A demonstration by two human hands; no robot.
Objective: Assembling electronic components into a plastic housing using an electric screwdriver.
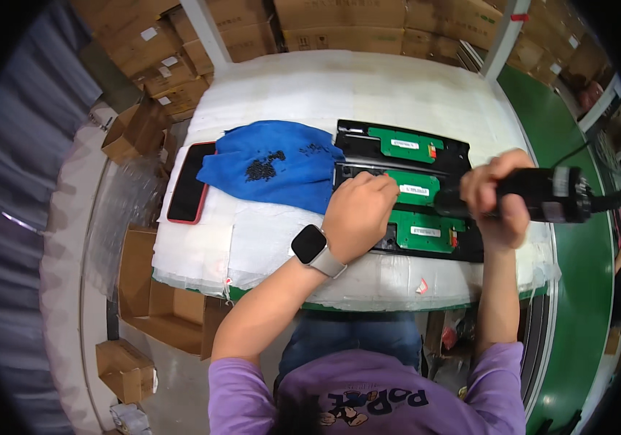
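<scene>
My right hand [497, 199] is wrapped round a black electric screwdriver [542, 192], held sideways with its nose end over the right part of the middle green circuit board [412, 180]. Fingers bunched together, my left hand [361, 217] rests at that board's left edge; whatever it pinches is hidden. Three black plastic panels [357, 128] lie side by side, and the other two carry an upper green board [390, 137] and a lower green board [437, 243]. Left of them, a blue cloth [242, 185] bears a pile of small black screws [261, 168].
A phone in a red case [193, 185] lies beside the cloth on the white-padded table [368, 87]. Cardboard boxes [339, 18] are stacked beyond its far edge. An open carton [162, 312] stands on the floor at left. The screwdriver's cable [615, 201] runs off right.
</scene>
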